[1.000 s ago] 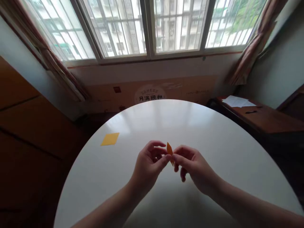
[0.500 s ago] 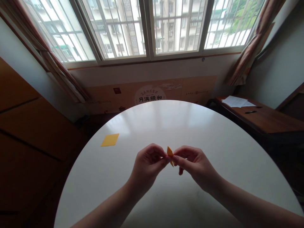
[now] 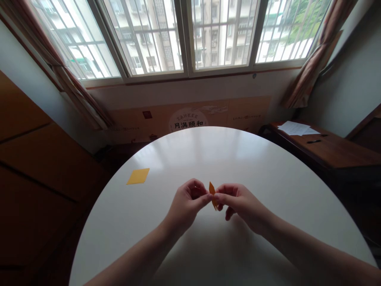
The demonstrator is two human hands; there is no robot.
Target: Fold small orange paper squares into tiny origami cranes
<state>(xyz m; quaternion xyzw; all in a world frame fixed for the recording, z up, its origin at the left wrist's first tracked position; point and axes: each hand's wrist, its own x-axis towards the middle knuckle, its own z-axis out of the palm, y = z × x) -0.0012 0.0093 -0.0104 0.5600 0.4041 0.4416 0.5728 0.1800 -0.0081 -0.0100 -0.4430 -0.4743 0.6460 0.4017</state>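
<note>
A small piece of folded orange-yellow paper is held up between my two hands, above the white table. It is narrow, pointed at the top, and its lower end splits into thin tips. My left hand pinches its left side between thumb and forefinger. From the other side, the thumb and forefinger of my right hand grip it too, while the lower fingers of that hand curl loosely below. The fingertips cover the middle of the folded paper.
A flat yellow paper square lies to the left on the round white table. Beyond the table's right edge, white sheets rest on a brown wooden desk. Wooden cabinet doors stand at the left, a barred window at the back.
Both hands still pinch the folded paper. The right hand has shifted slightly left, and the paper has turned a little, showing more of its lower split tips.
</note>
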